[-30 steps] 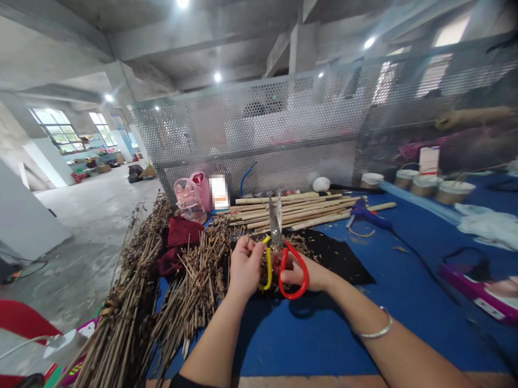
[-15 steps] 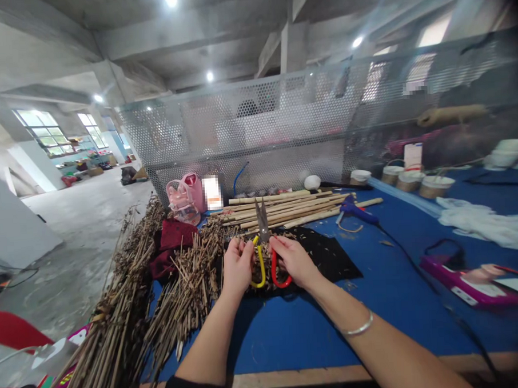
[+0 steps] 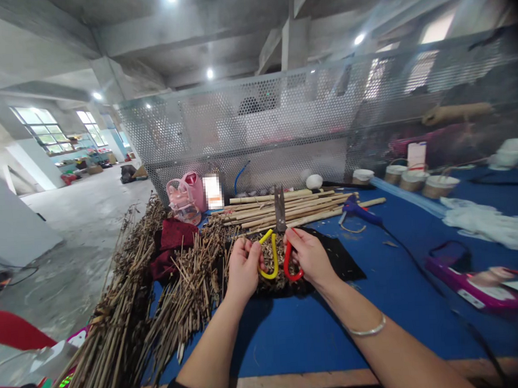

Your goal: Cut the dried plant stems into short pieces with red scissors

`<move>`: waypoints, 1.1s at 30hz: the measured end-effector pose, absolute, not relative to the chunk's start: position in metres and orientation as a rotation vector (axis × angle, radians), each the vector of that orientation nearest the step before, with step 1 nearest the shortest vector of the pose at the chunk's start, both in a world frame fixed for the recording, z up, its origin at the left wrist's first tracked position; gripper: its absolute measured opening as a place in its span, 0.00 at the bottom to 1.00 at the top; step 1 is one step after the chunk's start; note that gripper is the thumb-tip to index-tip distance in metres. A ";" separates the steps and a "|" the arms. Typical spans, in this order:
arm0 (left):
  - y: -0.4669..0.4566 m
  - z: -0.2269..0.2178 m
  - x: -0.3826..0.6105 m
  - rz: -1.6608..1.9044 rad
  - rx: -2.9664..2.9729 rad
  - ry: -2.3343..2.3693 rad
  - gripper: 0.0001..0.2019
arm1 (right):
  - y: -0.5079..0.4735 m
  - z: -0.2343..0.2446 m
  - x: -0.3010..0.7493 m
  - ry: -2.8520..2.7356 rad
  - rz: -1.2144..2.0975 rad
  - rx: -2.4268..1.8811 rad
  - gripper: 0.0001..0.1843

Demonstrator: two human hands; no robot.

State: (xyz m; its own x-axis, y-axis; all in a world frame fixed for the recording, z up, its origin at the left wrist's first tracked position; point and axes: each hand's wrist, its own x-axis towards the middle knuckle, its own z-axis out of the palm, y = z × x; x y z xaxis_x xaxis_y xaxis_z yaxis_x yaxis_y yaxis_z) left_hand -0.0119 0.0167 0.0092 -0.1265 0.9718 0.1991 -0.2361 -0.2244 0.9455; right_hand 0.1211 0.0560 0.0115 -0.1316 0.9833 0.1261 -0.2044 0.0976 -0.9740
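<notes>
A pair of scissors [image 3: 280,213] is held up between both hands, blades pointing away from the body, over a heap of dry clippings [image 3: 268,251]. The yellow handle [image 3: 275,256] is clamped between the thumb and fingers of the left hand [image 3: 242,266]; the red handle [image 3: 286,258] is pinched near its top by the right hand [image 3: 311,257]. A second ago the right thumb was seen within the red loop; now the loop is gripped from its outer side, and compared with half a second ago the hands are set slightly farther apart. No stem is seen between the blades, so the tool seems to be handled rather than used for cutting.

The blades are of grey metal, tapered, their tips apparently parted by a narrow gap; the handles are smooth, curved and brightly coloured. The clippings are small, brittle-looking and spread over a dark, matte black sheet [image 3: 343,256], laid on the blue tabletop [image 3: 375,303]. To the left, thin, rough brown cut stems [image 3: 194,288] are piled loosely beside a crumpled maroon cloth [image 3: 175,235]. Beyond the hands, pale, straight, smooth-looking poles [image 3: 259,208] are laid roughly side by side.
</notes>
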 end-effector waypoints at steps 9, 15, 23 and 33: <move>0.020 0.011 -0.021 1.729 0.706 1.024 0.20 | 0.053 0.009 0.107 -1.115 1.705 -0.806 0.22; 0.022 0.015 -0.035 1.555 0.747 0.917 0.21 | 0.070 0.016 0.142 -1.019 2.083 -0.671 0.10; 0.019 0.018 -0.032 1.459 0.628 0.714 0.23 | 0.058 0.007 0.139 -1.352 2.185 -0.309 0.31; 0.023 -0.002 -0.017 1.512 0.712 0.929 0.15 | 0.045 -0.003 0.098 -1.459 1.582 -0.485 0.19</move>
State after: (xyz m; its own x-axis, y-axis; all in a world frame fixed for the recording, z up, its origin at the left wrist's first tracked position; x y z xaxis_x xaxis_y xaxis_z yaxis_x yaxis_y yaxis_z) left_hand -0.0175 0.0225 -0.0019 -0.1500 0.9866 -0.0648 -0.5034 -0.0198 0.8638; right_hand 0.0978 0.0448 -0.0034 -0.5167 0.8087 0.2812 -0.3457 0.1034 -0.9326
